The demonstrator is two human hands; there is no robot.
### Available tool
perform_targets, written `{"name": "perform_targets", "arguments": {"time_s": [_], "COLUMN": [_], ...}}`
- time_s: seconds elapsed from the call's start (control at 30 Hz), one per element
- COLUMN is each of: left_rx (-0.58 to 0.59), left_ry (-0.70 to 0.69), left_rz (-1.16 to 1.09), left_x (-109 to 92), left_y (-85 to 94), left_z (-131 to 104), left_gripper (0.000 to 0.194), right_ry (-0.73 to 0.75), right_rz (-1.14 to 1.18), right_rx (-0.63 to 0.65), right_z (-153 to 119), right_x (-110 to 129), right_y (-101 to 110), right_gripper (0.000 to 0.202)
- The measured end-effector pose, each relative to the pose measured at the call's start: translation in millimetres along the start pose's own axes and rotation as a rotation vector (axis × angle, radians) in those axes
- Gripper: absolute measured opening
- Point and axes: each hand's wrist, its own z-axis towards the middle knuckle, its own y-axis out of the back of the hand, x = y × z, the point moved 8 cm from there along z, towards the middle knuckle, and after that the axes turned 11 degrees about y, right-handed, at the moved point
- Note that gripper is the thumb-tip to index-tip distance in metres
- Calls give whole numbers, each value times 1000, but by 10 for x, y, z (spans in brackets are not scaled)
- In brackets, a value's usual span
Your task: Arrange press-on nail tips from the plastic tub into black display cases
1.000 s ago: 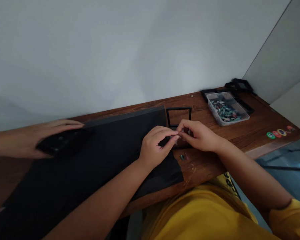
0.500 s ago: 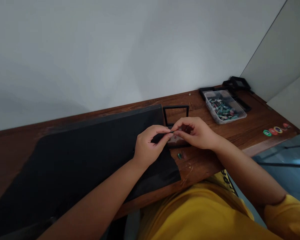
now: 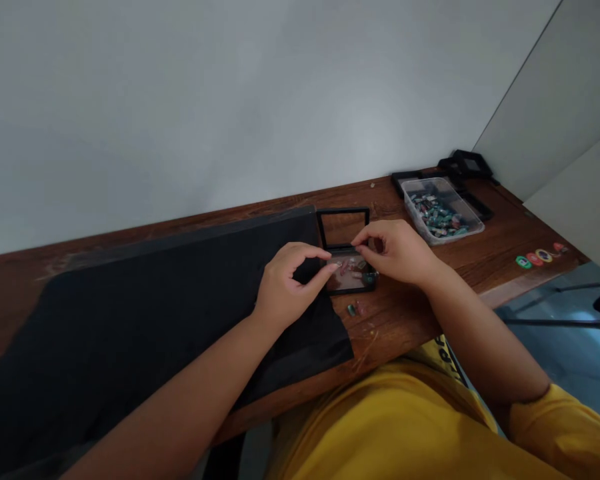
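Note:
A small black-framed case (image 3: 351, 291) lies with its lid (image 3: 343, 211) raised, beside a black cloth (image 3: 180, 300). Pink, clear and green pieces (image 3: 347, 267) rest inside it. At the case's left edge, my left hand (image 3: 285, 283) has its thumb and forefinger apart, nothing visible between them. My right hand (image 3: 397, 250) is over the hinge side, thumb and fingertip pinched together; whatever they hold is too small to make out. A green stone (image 3: 351, 310) and a pinkish one (image 3: 361, 308) lie on the wood just in front of the case.
A clear plastic tub (image 3: 473, 233) of many green and pink stones stands at the right. Black cases (image 3: 467, 162) are piled behind it. Round coloured stickers (image 3: 533, 259) mark the table (image 3: 410, 313) near its right end. A pale wall (image 3: 230, 120) rises behind.
My hands, which met fingertip to fingertip over the case, have moved apart. My left thumb and forefinger have opened, and the case's contents show more. The view has shifted slightly.

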Motion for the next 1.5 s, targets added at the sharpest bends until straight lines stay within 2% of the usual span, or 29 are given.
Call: {"name": "perform_targets", "arguments": {"time_s": [0.13, 0.23, 0.47, 0.9, 1.03, 1.23, 1.5], "left_rx": [48, 104, 160, 186, 198, 291, 271], "left_ry": [2, 32, 44, 96, 122, 126, 164], "left_rz": [32, 59, 112, 133, 106, 57, 44], "left_x": [89, 166, 233, 326, 362, 348, 364], "left_y": [-72, -143, -205, -241, -253, -295, -279], "left_z": [23, 29, 25, 50, 70, 84, 75], "left_gripper": [12, 13, 18, 22, 24, 31, 35], "right_ry": [-98, -112, -95, -55, -55, -74, -64], "right_rz": [-165, -230, -159, -132, -125, -99, -126], "right_rx": [151, 203, 278, 248, 239, 222, 216], "right_z": [-6, -12, -32, -25, -29, -32, -24], "right_x": [-67, -66, -45, -64, -69, -82, -65], "right_y": [-75, -121, -198, -205, -200, -216, -240], "right_gripper": [17, 15, 10, 13, 20, 34, 33]}}
